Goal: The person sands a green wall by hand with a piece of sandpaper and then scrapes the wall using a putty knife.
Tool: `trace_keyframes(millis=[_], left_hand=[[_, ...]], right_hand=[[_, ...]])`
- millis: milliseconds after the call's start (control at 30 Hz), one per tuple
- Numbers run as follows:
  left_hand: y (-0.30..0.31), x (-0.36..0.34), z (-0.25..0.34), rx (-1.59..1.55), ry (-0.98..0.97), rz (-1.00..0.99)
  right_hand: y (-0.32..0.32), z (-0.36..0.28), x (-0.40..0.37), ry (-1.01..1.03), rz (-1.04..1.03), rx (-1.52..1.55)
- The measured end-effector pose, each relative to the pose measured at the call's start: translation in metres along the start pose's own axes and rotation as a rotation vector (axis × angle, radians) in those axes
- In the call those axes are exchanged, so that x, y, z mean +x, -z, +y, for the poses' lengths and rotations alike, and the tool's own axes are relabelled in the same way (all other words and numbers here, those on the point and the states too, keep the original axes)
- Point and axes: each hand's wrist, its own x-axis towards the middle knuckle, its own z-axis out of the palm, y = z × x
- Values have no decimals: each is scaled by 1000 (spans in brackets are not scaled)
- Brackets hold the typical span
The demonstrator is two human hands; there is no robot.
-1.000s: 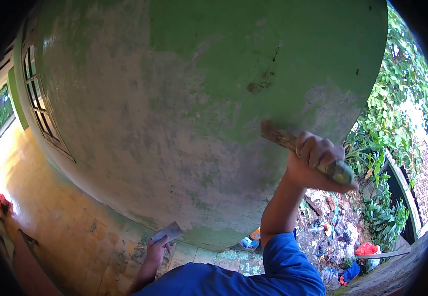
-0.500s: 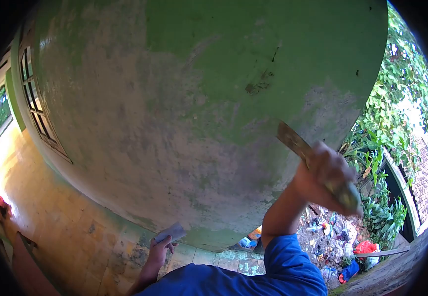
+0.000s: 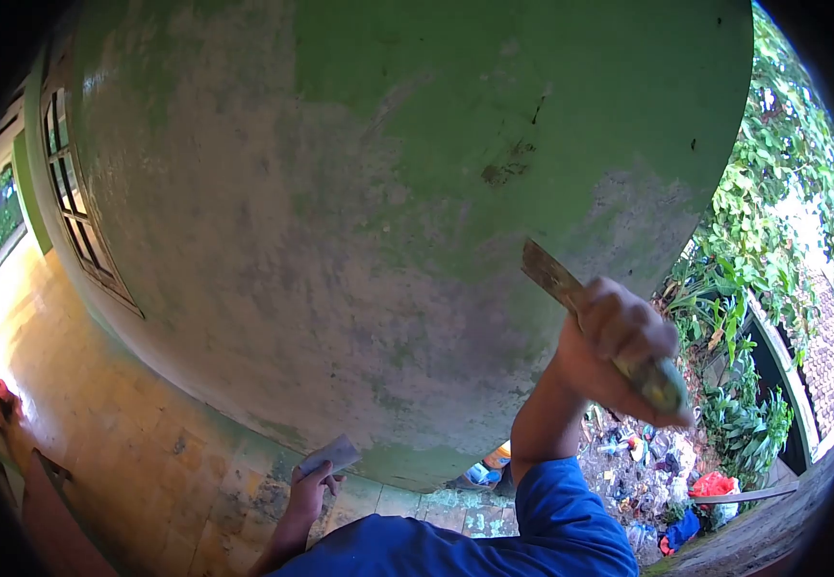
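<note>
My right hand [image 3: 623,341] is wrapped round a scraper [image 3: 549,273], its worn, brownish flat blade slanting up and left over the wall and its greenish handle end sticking out below the fist. The blade tip overlaps a bare patch of the wall [image 3: 273,202], where green paint is worn away to pale grey-white. Down at the lower middle, my left hand [image 3: 313,481] pinches a small grey rectangular sheet [image 3: 334,454] near the wall's foot. Green paint still covers the upper right of the wall, with dark marks and a thin crack in it.
A paned window [image 3: 75,207] sits in the wall at the left, above a yellowish tiled floor [image 3: 138,413]. Rubbish [image 3: 643,462] is heaped on the ground at the right, with leafy plants [image 3: 753,413] and a tiled roof [image 3: 825,346] beyond. Bluish containers [image 3: 481,473] stand by the wall's corner.
My right hand has moved slightly left with the scraper, and its blade tip has shifted left across the wall. My left hand has hardly moved.
</note>
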Motion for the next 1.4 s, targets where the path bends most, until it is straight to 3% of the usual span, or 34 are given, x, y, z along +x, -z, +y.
trace_keyframes(millis=[67, 133, 267, 333, 367, 467, 533, 633, 733, 767, 933, 1033, 1167, 1267, 1333, 1400], left_hand=[[-1, 0, -1, -5, 6, 9], [1, 0, -6, -5, 0, 5], [-2, -3, -6, 26, 17, 16], [-8, -7, 0, 23, 34, 54], [-5, -8, -3, 24, 42, 57], [6, -6, -9, -16, 7, -11], [4, -8, -5, 11, 13, -1], [-2, -12, 0, 4, 29, 15], [4, -13, -7, -1, 7, -14], [2, -16, -5, 4, 11, -18], [-6, -19, 4, 32, 25, 43], [2, -19, -4, 15, 15, 3], [-3, -18, 0, 25, 17, 49], [-1, -19, -3, 23, 35, 52], [-1, -18, -5, 12, 6, -2], [-2, -18, -5, 20, 8, -3]], right_hand=[[-2, -4, 1, 87, 8, 73], [0, 9, 1, 79, 70, 88], [-11, -4, 1, -15, -34, 23], [-12, -11, 0, 104, -3, 74], [-13, 4, -2, 127, 138, 142], [-11, 12, -1, -19, 94, -64], [-12, -2, -2, -39, 26, -23], [-9, -20, 2, 99, 53, 97], [-6, 26, -5, -44, 209, 149], [-1, 31, -6, -93, 80, 193], [-5, 5, -2, 50, -67, 163], [-9, 26, -8, -95, 211, 107], [-16, 0, -8, -25, 88, 193], [-15, 10, -6, 55, 178, 220], [-8, 27, -16, -25, 213, 105], [-14, 32, -18, -124, 100, 124]])
